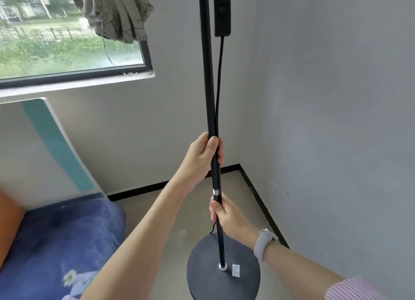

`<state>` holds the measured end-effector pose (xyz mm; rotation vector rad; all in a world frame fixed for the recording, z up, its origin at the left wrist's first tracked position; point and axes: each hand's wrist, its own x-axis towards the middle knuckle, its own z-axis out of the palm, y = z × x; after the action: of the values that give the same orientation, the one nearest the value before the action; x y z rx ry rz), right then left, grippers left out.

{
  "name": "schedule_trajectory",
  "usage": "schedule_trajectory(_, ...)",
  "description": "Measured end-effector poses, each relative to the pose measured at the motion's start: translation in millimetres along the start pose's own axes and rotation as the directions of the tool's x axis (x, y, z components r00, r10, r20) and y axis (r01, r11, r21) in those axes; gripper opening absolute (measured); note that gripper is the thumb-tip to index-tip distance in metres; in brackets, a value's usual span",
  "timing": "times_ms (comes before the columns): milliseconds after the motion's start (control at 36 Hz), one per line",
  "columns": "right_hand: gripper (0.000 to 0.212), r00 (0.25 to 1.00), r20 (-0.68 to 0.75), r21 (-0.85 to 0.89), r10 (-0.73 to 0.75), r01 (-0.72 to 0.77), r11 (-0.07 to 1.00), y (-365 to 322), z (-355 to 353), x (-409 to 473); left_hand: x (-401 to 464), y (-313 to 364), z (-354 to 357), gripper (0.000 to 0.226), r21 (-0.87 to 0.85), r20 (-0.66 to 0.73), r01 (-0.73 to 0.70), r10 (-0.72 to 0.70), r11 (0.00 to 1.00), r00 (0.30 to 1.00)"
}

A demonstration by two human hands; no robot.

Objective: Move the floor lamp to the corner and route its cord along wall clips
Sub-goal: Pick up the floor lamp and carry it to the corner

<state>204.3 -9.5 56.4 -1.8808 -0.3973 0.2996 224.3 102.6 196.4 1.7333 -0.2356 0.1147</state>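
A black floor lamp pole [207, 75] rises from a round dark base [242, 284] low in the head view; the lamp's top is out of frame. My left hand [202, 157] grips the pole at mid height. My right hand [223, 214], with a grey watch on its wrist, grips the pole lower down, just below a silver joint ring. The black cord [220, 75] hangs beside the pole from an inline switch [221, 12] and runs down behind both hands. The room corner [239, 165] lies beyond the lamp. No wall clips are visible.
A bed with a blue blanket [58, 243] and a white-and-teal headboard [56, 142] stands at the left. A window [67, 36] with a knotted curtain [114, 12] is above it. Grey walls with black skirting meet at the corner; a wall outlet [272, 184] sits low on the right wall.
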Motion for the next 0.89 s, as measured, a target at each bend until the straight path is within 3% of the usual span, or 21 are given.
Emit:
schedule_trajectory(139, 0.022, 0.997, -0.040, -0.011, 0.065, -0.065, 0.998, 0.4, -12.1, 99.4, 98.8, -29.7, -37.7, 0.026, -0.040, 0.043, 0.027, -0.025, 0.999, 0.999)
schedule_trajectory(528, 0.022, 0.980, -0.120, -0.001, 0.157, -0.158, 0.987, 29.6, -59.0, 220.3, 258.8, -36.8, -43.2, 0.030, -0.087, 0.144, -0.028, 0.040, 0.996, 0.989)
schedule_trajectory(889, 0.020, 0.956, 0.037, -0.154, 0.292, -0.283, 0.947, 70.3, -118.8, 261.0, 333.6, -28.1, -7.3, 0.028, -0.049, 0.059, -0.061, 0.063, 0.997, 0.996)
